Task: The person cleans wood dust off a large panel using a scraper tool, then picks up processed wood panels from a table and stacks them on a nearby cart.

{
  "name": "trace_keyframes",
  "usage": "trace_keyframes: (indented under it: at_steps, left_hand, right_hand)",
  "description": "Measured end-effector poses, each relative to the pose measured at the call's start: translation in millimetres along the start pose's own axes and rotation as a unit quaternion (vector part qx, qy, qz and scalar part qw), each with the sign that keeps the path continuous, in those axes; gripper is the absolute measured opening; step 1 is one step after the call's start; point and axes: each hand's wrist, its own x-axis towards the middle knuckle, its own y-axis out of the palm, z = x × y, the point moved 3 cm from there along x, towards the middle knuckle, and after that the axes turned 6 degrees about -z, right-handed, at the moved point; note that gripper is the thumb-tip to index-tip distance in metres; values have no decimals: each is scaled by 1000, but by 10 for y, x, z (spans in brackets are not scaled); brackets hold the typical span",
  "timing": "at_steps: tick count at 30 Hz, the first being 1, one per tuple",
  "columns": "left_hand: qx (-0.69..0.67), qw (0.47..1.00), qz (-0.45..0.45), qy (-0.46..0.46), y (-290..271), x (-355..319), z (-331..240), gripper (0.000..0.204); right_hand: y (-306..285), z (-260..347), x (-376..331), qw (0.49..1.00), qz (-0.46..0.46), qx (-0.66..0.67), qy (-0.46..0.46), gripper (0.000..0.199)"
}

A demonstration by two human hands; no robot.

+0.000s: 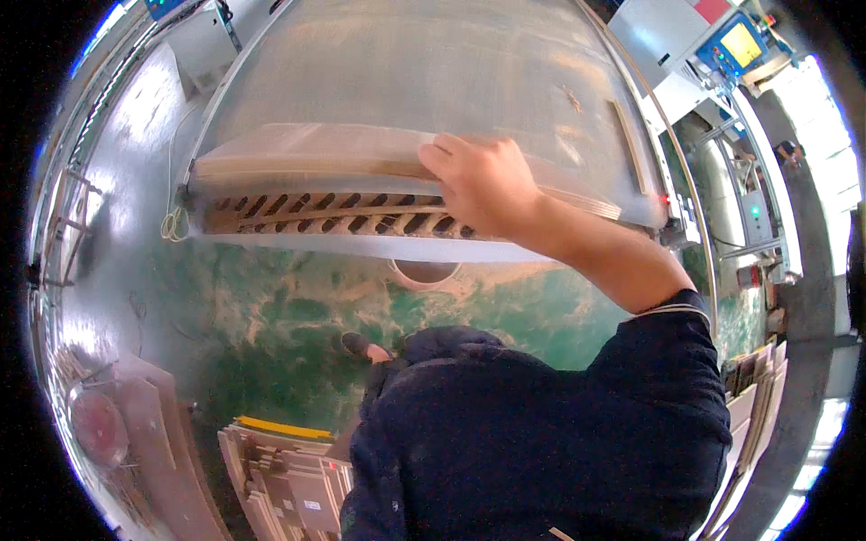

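My right hand [483, 185] reaches across the near edge of a large worktable [406, 68], its fingers curled in. It is over the front edge of a long stack of flat brown boards [298, 160]. The fingertips touch or hover at the stack's upper edge; whether they pinch a board or a small piece is hidden. Below the stack, a slotted brown strip [334, 216] with dark slanted openings runs along the table's front. My left hand does not show.
A thin wooden strip [629, 144] lies on the table's right side. Machine cabinets with a lit screen [742, 43] stand at the far right. Stacked panels [289, 482] lean at lower left, more boards [753, 406] at lower right. A round opening [424, 273] sits below the table. Dust covers the green floor [271, 316].
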Motion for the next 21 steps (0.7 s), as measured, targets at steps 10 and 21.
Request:
trace_keyframes:
  at_steps: [10, 21]
  left_hand:
    - [-60, 990, 19, -129, -174, -1511, 789, 47]
    - [-181, 936, -46, -299, -507, -2208, 1035, 46]
  right_hand:
    - [158, 620, -266, 981, 112, 125, -97, 19]
    - [204, 2076, -461, 948, 189, 227, -116, 15]
